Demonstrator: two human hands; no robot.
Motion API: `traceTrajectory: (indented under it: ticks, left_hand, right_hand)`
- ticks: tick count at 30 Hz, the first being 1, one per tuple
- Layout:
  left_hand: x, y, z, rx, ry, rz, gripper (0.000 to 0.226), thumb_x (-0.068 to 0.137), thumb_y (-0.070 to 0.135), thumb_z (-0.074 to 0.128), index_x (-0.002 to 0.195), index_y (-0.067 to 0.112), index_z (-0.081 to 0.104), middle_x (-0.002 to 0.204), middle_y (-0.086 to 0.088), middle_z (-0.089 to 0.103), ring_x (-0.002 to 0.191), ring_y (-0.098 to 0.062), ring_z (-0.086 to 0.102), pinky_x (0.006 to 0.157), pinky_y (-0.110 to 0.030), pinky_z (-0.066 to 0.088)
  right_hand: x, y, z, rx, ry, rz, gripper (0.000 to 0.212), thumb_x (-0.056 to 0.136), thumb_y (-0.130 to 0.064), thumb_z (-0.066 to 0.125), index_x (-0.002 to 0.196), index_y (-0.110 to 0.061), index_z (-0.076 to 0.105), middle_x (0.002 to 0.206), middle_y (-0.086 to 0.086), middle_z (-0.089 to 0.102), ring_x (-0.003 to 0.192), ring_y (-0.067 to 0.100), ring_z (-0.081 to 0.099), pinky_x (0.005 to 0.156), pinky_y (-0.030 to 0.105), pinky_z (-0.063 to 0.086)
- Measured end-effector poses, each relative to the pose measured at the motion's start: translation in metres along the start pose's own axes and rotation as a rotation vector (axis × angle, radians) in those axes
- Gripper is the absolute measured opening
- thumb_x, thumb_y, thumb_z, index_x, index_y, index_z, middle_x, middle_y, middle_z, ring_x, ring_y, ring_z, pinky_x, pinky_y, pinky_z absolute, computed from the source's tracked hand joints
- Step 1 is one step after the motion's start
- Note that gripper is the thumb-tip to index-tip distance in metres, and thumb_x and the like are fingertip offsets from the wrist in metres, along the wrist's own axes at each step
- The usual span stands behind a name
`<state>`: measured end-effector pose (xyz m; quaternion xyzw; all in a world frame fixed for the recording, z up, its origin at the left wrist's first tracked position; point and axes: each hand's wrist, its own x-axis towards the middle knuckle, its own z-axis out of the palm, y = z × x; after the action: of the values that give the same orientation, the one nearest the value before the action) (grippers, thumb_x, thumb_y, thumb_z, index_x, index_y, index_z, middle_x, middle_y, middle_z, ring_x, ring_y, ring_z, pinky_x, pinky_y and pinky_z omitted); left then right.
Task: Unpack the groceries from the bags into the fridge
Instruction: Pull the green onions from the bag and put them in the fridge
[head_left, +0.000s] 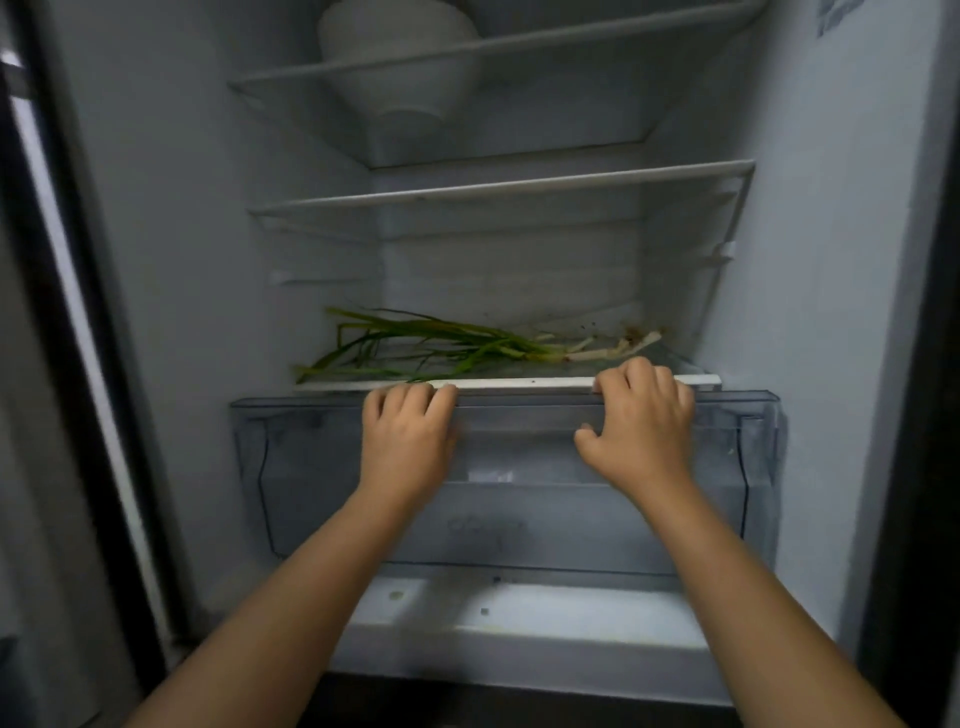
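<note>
I look into an open fridge. A bunch of green onions (467, 345) lies on the lowest glass shelf (524, 384), roots to the right. Below it sits a clear crisper drawer (519, 519). My left hand (408, 441) grips the drawer's top front edge, its fingers curled over the rim. My right hand (644, 421) holds the same rim further right, fingers hooked over it just under the shelf's white trim, thumb spread to the left. No grocery bags are in view.
Two more shelves sit above: a bare middle shelf (498, 189) and a top shelf (467, 52) carrying stacked white bowls (400, 57). The fridge door's dark edge (62, 364) runs down the left. A white ledge (519, 613) lies under the drawer.
</note>
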<state>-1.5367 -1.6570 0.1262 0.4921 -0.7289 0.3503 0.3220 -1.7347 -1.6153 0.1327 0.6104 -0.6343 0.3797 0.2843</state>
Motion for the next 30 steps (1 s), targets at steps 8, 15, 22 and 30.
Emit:
traceTrajectory:
  ticks: [8,15,22,30]
  left_hand:
    - [-0.050,0.001,-0.056,-0.024,0.105,0.024,0.042,0.053,0.001,0.073,0.088,0.015,0.054,0.071,-0.005,0.068,0.065,-0.025,0.067,0.068,-0.030,0.026]
    - [-0.077,0.011,-0.101,-0.056,-0.011,0.038,0.048,0.052,-0.012,0.064,0.097,0.006,0.061,0.083,-0.012,0.067,0.079,-0.030,0.068,0.081,-0.034,0.033]
    - [-0.090,0.028,-0.144,-0.061,-0.396,-0.151,0.066,0.090,0.002,0.043,0.149,0.013,0.015,0.156,-0.010,0.017,0.147,-0.026,0.009,0.118,-0.044,0.011]
    - [-0.164,0.030,-0.225,-0.003,-0.406,-0.335,0.055,0.094,0.014,0.041,0.147,0.020,0.027,0.151,-0.007,0.030,0.141,-0.024,0.025,0.109,-0.037,0.026]
  right_hand:
    - [-0.050,-0.018,-0.061,0.018,-0.014,-0.001,0.029,0.056,-0.009,0.076,0.080,-0.001,0.062,0.084,0.017,0.058,0.082,0.037,0.058,0.076,0.042,0.044]
    - [-0.081,-0.034,-0.110,0.002,-0.162,0.062,0.030,0.078,-0.008,0.056,0.106,0.000,0.056,0.110,0.017,0.050,0.107,0.033,0.045,0.095,0.037,0.030]
    - [-0.103,-0.032,-0.143,0.014,-0.257,-0.040,0.045,0.079,-0.007,0.055,0.123,-0.003,0.051,0.122,0.017,0.049,0.117,0.034,0.044,0.104,0.039,0.031]
    - [-0.160,-0.081,-0.145,0.187,-0.156,-0.378,0.031,0.050,-0.005,0.062,0.080,0.000,0.068,0.080,0.018,0.068,0.081,0.037,0.068,0.077,0.047,0.054]
